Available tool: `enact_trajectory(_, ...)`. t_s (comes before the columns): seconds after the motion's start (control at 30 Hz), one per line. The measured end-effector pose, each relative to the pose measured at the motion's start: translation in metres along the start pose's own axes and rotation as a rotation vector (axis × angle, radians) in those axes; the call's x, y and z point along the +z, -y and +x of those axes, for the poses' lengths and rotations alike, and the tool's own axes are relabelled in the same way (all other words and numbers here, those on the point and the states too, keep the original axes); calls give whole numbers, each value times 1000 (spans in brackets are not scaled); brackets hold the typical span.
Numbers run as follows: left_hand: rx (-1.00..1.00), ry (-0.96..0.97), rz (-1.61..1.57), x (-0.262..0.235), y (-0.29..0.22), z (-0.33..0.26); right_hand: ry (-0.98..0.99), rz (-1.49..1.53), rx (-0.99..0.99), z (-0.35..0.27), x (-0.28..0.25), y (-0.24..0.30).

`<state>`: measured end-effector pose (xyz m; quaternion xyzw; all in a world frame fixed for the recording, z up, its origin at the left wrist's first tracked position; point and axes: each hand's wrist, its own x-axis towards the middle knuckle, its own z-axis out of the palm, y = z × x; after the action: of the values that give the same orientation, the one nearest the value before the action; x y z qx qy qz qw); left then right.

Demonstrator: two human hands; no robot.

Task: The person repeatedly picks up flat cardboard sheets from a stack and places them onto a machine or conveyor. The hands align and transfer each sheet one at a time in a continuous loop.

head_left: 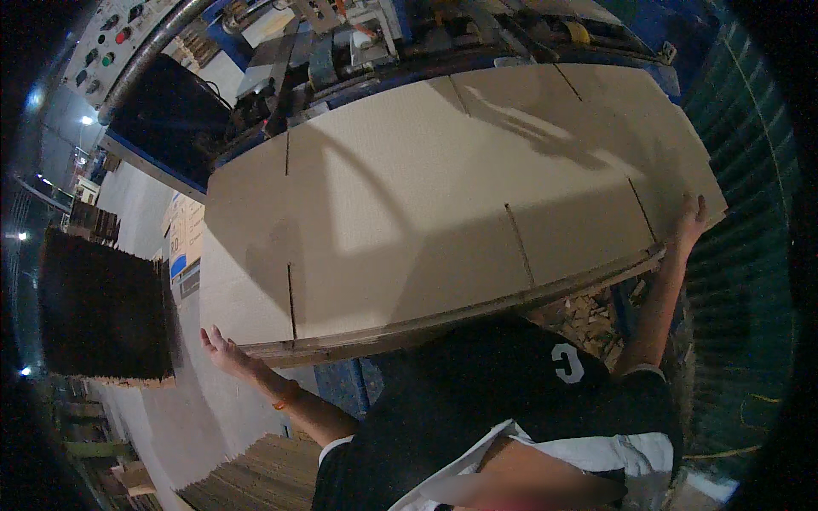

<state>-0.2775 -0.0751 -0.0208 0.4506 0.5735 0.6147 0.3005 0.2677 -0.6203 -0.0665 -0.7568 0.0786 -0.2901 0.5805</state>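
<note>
A stack of flat tan cardboard box blanks (pixel 400 213), with slots cut into its long edges, lies in front of me against the machine. At its near left corner is my left hand (pixel 228 351), palm turned up and fingers stretched apart beside the edge. My right hand (pixel 692 223) rests against the right end near the front corner, its fingers extended and spread. Neither hand has its fingers wrapped round the sheets. Whether the palms press on the edges is hard to see.
Beyond the blanks stands a blue machine (pixel 162 157) with a button panel (pixel 106 51) at upper left. A green corrugated wall (pixel 741 281) is close on the right. Stacked cardboard (pixel 106 307) stands at left, another stack (pixel 256 477) below. Cardboard scraps (pixel 588 324) lie under the sheets.
</note>
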Motion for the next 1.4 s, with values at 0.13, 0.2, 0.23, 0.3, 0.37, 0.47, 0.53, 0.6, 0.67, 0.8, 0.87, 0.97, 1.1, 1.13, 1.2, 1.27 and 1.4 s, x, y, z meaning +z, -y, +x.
enact_trajectory(0.13, 193, 41, -65, -4, -16, 6, -33, 547, 131, 21, -20, 0)
enact_trajectory(0.2, 209, -14, -275, -10, -16, 18, -77, 723, 213, 35, -31, -3)
enact_trajectory(0.23, 186, -72, -423, -12, -14, 26, -95, 780, 233, 44, -36, -6)
enact_trajectory(0.3, 83, -158, -582, -15, -9, 40, -46, 819, 298, 65, -41, -9)
enact_trajectory(0.37, -171, 39, -534, -14, -3, 45, 63, 777, 387, 86, -37, -1)
enact_trajectory(0.47, -209, 313, -555, -10, -7, 42, 151, 527, 257, 80, -43, 34)
enact_trajectory(0.53, -97, 268, -517, -10, -13, 32, 204, 594, 27, 44, -57, 72)
enact_trajectory(0.6, -57, 319, -424, -16, -17, 12, 225, 342, -262, -18, -74, 105)
enact_trajectory(0.67, 70, 359, -323, -19, -19, -9, 7, 137, -377, -95, -78, 118)
enact_trajectory(0.8, 251, 435, -256, -12, -12, -62, 498, 42, -1051, -183, -64, 120)
enact_trajectory(0.87, 513, 636, -22, -4, -18, -87, 770, -67, -1143, -201, -54, 118)
enact_trajectory(0.97, 989, 1082, 225, 13, -35, -114, 1006, -163, -1223, -204, -38, 118)
enact_trajectory(1.1, 1273, 1313, 496, 34, -49, -134, 1076, -150, -1282, -197, -26, 121)
enact_trajectory(1.13, 1256, 1309, 509, 37, -50, -136, 1128, -161, -1280, -194, -22, 120)
enact_trajectory(1.2, 1250, 1310, 488, 40, -49, -134, 1209, -146, -1281, -187, -16, 117)
enact_trajectory(1.27, 1255, 1293, 572, 42, -47, -129, 1280, -295, -1292, -175, -9, 114)
enact_trajectory(1.4, 1217, 1208, 518, 60, -50, -109, 1295, -432, -1287, -149, 25, 113)
